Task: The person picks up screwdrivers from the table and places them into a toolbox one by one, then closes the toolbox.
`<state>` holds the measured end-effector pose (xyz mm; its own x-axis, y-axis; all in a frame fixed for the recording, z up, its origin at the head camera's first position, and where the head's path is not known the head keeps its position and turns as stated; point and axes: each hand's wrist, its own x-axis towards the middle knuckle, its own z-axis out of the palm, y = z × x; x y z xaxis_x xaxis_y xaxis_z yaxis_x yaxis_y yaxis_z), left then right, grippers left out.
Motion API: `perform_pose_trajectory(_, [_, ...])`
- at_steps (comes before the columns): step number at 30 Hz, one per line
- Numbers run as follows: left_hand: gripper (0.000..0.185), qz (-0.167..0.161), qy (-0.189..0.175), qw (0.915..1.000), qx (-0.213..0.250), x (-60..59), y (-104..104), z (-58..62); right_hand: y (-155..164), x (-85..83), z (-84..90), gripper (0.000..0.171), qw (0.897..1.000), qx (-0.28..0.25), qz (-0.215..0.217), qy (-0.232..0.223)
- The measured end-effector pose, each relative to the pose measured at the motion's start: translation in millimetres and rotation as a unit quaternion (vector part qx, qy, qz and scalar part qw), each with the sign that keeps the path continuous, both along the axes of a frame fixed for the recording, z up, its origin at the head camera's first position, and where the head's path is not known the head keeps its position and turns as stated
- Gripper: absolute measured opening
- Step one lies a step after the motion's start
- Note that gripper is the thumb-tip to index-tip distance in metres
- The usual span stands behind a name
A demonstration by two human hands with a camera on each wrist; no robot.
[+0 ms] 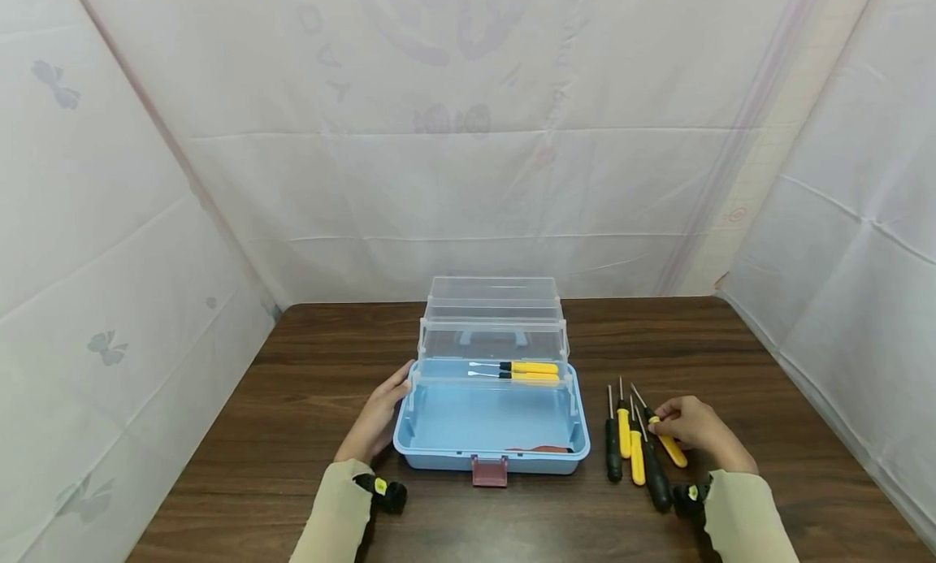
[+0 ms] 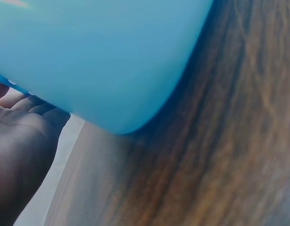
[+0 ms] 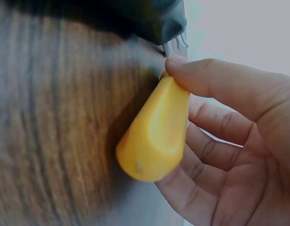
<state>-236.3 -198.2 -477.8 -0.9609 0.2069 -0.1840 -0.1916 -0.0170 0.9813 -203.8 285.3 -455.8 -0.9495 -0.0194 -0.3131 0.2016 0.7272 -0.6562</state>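
A light-blue toolbox [image 1: 486,463] with a dark-pink latch [image 1: 489,471] stands with its clear lid and trays raised at the back. My left hand [image 1: 376,417] rests against the box's left side, fingers stretched along the rim; its palm and part of the fingers appear in the left wrist view. To the right of the box, my right hand [image 1: 695,425] pinches a yellow-and-black screwdriver [image 3: 156,132] by its handle, thumb on top. That tool's shaft points away, up and left in the head view. Next to it lie a long black screwdriver [image 1: 656,478] and a yellow-handled screwdriver [image 1: 637,457].
Further left lie another yellow-handled screwdriver [image 1: 624,433] and a black-handled one [image 1: 613,449]. Two yellow-handled screwdrivers [image 1: 534,368] lie crosswise at the back of the box. A reddish object [image 1: 548,448] is by its front wall. White sheets [image 1: 468,181] enclose the wooden table [image 1: 307,384].
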Motion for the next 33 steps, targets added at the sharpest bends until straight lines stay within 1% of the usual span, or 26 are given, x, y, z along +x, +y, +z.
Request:
perform_pose_trajectory(4, [0.054,-0.002,-0.001,1.0,-0.001,-0.5,1,0.0,1,0.1,0.7,0.029,1.0,0.003,0.007,0.003])
perform_pose_trajectory(10, [0.053,0.005,-0.004,1.0,-0.001,-2.0,2,-0.1,4,0.3,2.1,0.029,1.0,-0.006,0.022,0.011])
perform_pose_trajectory(16, [0.054,0.004,-0.001,1.0,-0.001,-1.1,2,-0.3,4,0.9,1.3,0.028,1.0,-0.013,0.016,0.008])
perform_pose_trajectory(19, [0.054,0.006,-0.005,1.0,-0.003,-0.7,1,-0.3,4,0.8,2.5,0.029,1.0,-0.012,0.021,0.01])
perform_pose_trajectory(23, [0.053,0.007,-0.008,0.9999,-0.004,-0.9,1,-0.3,2,0.6,5.8,0.032,0.999,0.007,0.033,0.025])
perform_pose_trajectory(27, [0.053,0.001,-0.001,1.0,-0.004,-1.2,1,-0.8,0,0.2,10.1,0.033,0.998,0.026,0.044,0.044])
perform_pose_trajectory(33, [0.053,0.005,0.002,1.0,0.001,-1.5,1,-1.6,-2,-2.8,15.9,0.034,0.996,0.047,0.045,0.057])
